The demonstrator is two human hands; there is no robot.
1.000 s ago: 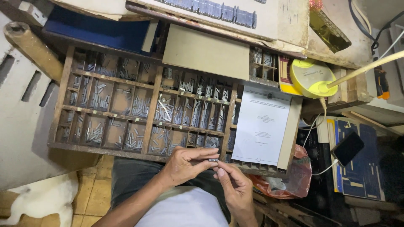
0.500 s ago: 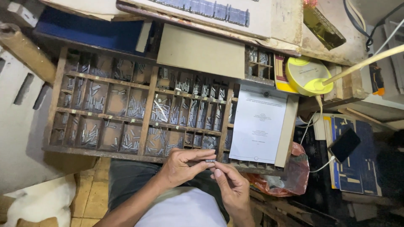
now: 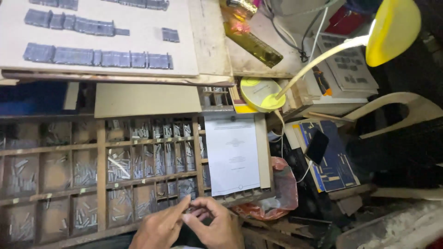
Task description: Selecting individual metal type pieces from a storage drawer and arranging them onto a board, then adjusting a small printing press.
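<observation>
Compared with half a second earlier, the view had tilted up, so the hands sat lower and the board with set rows showed. The left hand [image 3: 159,228] and right hand [image 3: 213,227] pinched something tiny together, probably a type piece [image 3: 191,210], over the case's [image 3: 101,170] front edge. Looked like sorting; next move needed precise placing.

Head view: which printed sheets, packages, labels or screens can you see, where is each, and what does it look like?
White printed sheet: rectangular, lying on the right end of the wooden type case.
Dark phone: screen black, tilted, on a blue printed board right of the sheet.
Stack of grey printed papers: upper right, under the yellow lamp.
Red plastic bag: crumpled, below the sheet.
</observation>
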